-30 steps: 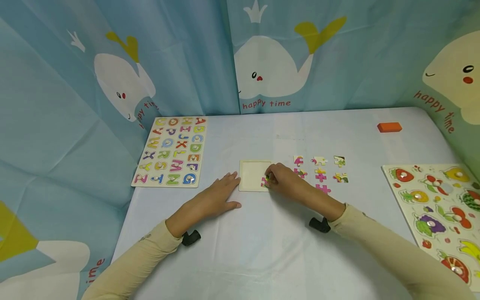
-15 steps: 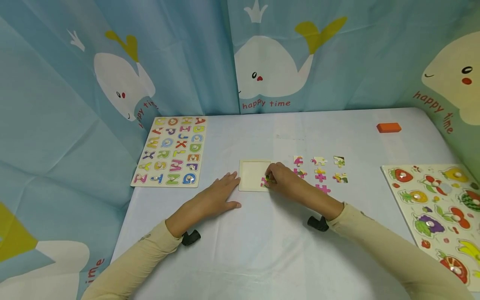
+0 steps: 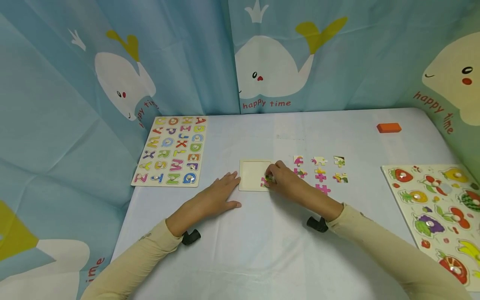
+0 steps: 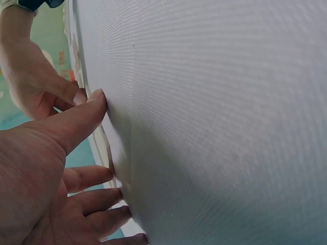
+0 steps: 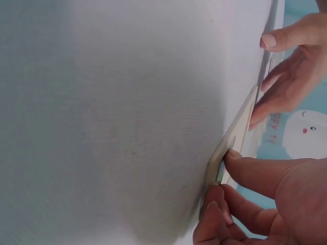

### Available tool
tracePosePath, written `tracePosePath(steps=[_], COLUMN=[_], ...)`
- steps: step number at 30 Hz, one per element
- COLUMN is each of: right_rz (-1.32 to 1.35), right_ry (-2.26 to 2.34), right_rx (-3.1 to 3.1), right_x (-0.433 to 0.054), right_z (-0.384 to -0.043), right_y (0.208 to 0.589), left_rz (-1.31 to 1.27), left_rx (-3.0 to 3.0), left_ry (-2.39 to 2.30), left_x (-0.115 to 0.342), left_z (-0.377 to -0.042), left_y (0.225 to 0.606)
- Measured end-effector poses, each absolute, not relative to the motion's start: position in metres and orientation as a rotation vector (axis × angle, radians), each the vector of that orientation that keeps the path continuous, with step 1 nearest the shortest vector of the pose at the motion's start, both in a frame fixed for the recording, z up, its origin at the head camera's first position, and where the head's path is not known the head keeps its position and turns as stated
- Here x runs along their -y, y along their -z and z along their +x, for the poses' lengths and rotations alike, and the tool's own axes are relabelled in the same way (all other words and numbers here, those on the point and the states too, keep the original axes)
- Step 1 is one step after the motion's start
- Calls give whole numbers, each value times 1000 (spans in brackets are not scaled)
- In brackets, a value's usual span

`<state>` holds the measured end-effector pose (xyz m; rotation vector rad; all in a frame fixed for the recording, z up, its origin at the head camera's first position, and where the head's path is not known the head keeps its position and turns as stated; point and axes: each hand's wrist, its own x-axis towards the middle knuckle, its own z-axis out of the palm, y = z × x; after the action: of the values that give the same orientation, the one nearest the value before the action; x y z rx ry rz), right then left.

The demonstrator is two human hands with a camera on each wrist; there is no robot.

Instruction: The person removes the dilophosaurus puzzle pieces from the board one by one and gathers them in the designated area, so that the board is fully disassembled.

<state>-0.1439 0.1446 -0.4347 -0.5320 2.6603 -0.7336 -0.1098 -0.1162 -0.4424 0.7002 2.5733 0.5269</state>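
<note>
A small square puzzle tray (image 3: 250,175), pale and shallow, lies mid-table in the head view. My right hand (image 3: 286,182) is at its lower right corner, pinching a pink-and-green jigsaw piece (image 3: 264,182) between thumb and fingers. The fingers cover part of that piece. In the right wrist view, the thumb and fingertips meet at the edge of the tray (image 5: 241,125). Flat on the table, my left hand (image 3: 210,198) has its fingers spread, fingertips right at the tray's left edge. Right of the tray, several loose jigsaw pieces (image 3: 320,176) lie in rough columns.
An alphabet board (image 3: 200,171) with coloured letters lies at the back left. On the right side is a fruit board (image 3: 410,208), and an orange block (image 3: 388,127) sits near the back right corner. A blue whale-print curtain (image 3: 180,66) hangs behind the table.
Almost nothing differs: my right hand makes only slight finger movements at the tray's corner, still pinching the jigsaw piece. My left hand stays in place.
</note>
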Motion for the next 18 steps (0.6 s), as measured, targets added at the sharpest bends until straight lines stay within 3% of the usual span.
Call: tracePosePath(steps=[18], right_rz=[-671], right_ry=[936], right_rx=[-2666], right_x=[-151], right_z=[-141], right_y=[435], left_rz=[702], left_rx=[-2580], left_ry=[-516], left_x=[117], left_z=[-109], left_y=[443])
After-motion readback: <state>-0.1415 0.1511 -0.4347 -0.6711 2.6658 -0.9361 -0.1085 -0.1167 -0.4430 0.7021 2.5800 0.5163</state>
